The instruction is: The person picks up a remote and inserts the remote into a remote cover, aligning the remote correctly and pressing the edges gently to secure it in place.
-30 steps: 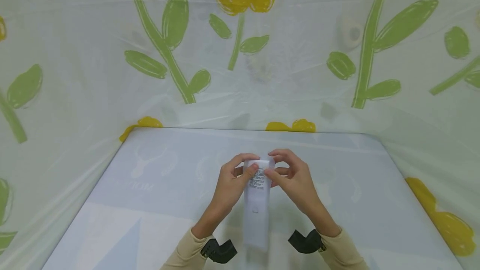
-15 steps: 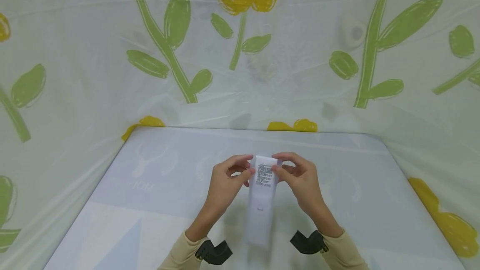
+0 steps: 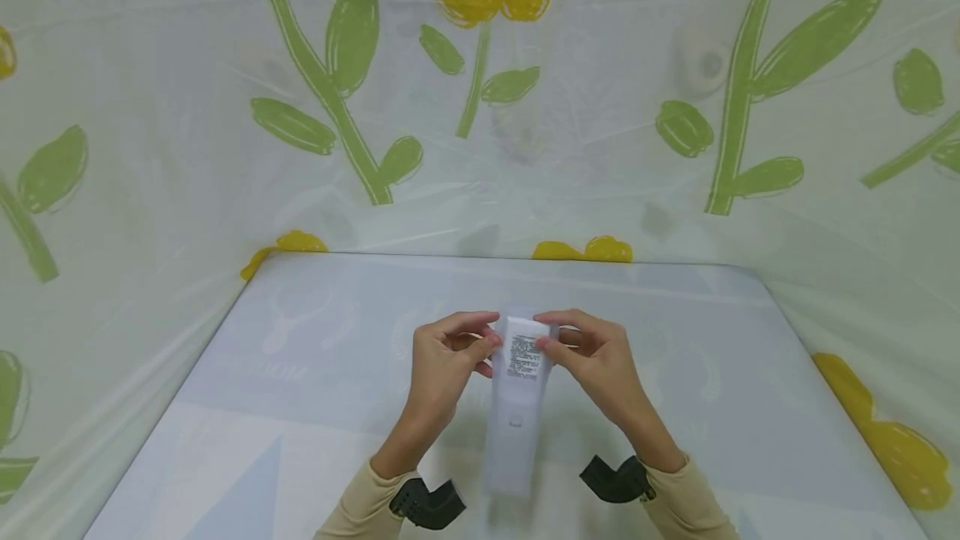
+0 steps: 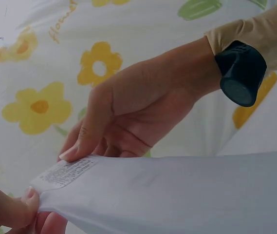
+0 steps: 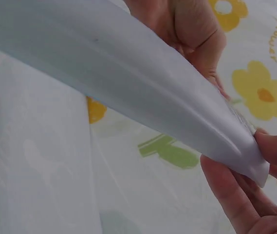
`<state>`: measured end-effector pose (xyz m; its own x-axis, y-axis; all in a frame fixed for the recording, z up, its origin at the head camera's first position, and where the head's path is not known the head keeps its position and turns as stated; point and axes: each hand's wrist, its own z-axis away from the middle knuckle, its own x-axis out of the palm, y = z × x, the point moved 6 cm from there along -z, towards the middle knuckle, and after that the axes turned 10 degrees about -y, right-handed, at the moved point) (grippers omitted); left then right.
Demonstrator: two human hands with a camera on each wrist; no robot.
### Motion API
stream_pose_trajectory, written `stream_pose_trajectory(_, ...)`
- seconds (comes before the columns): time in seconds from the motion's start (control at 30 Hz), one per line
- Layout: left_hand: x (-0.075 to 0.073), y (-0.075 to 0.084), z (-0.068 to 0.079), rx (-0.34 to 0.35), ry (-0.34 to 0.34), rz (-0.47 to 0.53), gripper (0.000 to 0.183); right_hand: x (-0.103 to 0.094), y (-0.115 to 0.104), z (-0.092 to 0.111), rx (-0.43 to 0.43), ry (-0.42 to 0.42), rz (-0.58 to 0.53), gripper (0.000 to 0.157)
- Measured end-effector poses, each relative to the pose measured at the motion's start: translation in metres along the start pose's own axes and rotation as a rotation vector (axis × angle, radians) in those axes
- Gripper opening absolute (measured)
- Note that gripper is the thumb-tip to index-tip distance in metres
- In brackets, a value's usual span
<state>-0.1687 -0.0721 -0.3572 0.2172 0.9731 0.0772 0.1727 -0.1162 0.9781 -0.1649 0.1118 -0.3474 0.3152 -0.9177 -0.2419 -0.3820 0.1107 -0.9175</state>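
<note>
A long, soft white packet with a printed label near its top hangs lengthwise between my hands. My left hand pinches its upper left edge; in the left wrist view the thumb and fingertips meet at the packet's corner. On the opposite edge my right hand pinches the packet, thumb on the front beside the label and fingers behind. The right wrist view shows the packet's smooth back stretching away from the fingers. Its top end lies between the two hands, and its lower end hangs over the table.
Beneath both hands is a pale blue and white table. Behind it and at the sides hangs a white curtain printed with yellow flowers and green leaves. Each wrist carries a black camera mount, over a beige sleeve.
My hands have spread slightly apart, the left one moving left and the right one a little right. The thumbs have shifted outward, so more of the label shows. The packet stays held.
</note>
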Motion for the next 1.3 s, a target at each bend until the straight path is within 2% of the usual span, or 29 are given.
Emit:
stream_pose_trajectory(0.2, 0.000, -0.001, 0.000, 0.004, 0.014, 0.004, 0.020, -0.001, 0.002, -0.001, 0.002, -0.028, -0.015, 0.023)
stream_pose_trajectory(0.33, 0.000, -0.001, -0.003, 0.030, 0.010, -0.013, 0.013, -0.001, 0.008, -0.001, 0.027, 0.000, -0.057, 0.023)
stream_pose_trajectory(0.43, 0.001, -0.001, -0.005, 0.040, -0.011, -0.047, 0.009, -0.001, 0.013, 0.000, 0.049, 0.032, -0.084, 0.024)
stream_pose_trajectory(0.6, 0.005, -0.003, -0.004, 0.018, -0.063, -0.119, 0.010, -0.002, 0.016, 0.003, 0.064, 0.062, -0.090, 0.024)
stream_pose_trajectory(0.7, 0.008, -0.005, -0.001, 0.011, -0.087, -0.196, 0.018, -0.002, 0.015, 0.003, 0.060, 0.085, -0.083, 0.024)
stream_pose_trajectory(0.8, 0.014, -0.008, 0.001, 0.001, -0.127, -0.285, 0.037, -0.002, 0.012, 0.003, 0.066, 0.135, -0.067, 0.025)
stream_pose_trajectory(0.9, 0.022, -0.012, 0.002, -0.014, -0.178, -0.323, 0.058, 0.001, 0.009, 0.003, 0.078, 0.156, -0.027, 0.030)
stream_pose_trajectory(1.03, 0.024, -0.017, 0.002, -0.032, -0.197, -0.255, 0.064, 0.006, 0.004, 0.003, 0.032, 0.116, -0.015, 0.037)
stream_pose_trajectory(1.13, 0.023, -0.019, 0.001, -0.031, -0.194, -0.127, 0.059, 0.006, 0.002, 0.003, -0.032, 0.070, -0.091, 0.039)
stream_pose_trajectory(1.23, 0.026, -0.019, 0.001, -0.024, -0.253, 0.021, 0.052, 0.005, 0.004, 0.001, -0.052, 0.042, -0.144, 0.041)
stream_pose_trajectory(1.3, 0.029, -0.020, 0.001, -0.038, -0.303, 0.092, 0.048, 0.003, 0.008, 0.001, -0.036, 0.054, -0.151, 0.042)
